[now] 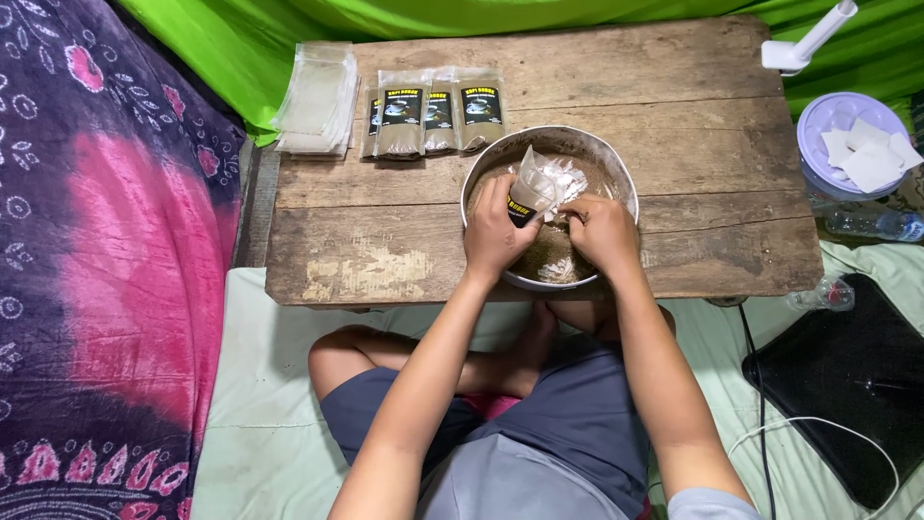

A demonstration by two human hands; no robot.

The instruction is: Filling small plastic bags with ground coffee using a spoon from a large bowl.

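Currently | my left hand point(493, 231) is gripping the clear pouch point(541, 183), tilted over the metal bowl point(616, 166) so spills are landing inside | my right hand point(601, 231), fingers curled, is scooping brown powder point(551, 252); contents unclear | filled packets point(433, 114) are waiting behind.

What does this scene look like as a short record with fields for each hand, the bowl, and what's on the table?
left hand: holds a clear plastic pouch with a dark label over the bowl
right hand: at the pouch's mouth, down in the bowl
round metal bowl: holds brown powder
worn wooden table: row of filled labelled pouches, stack of empty clear bags
right of table: lilac plastic container with white paper pieces
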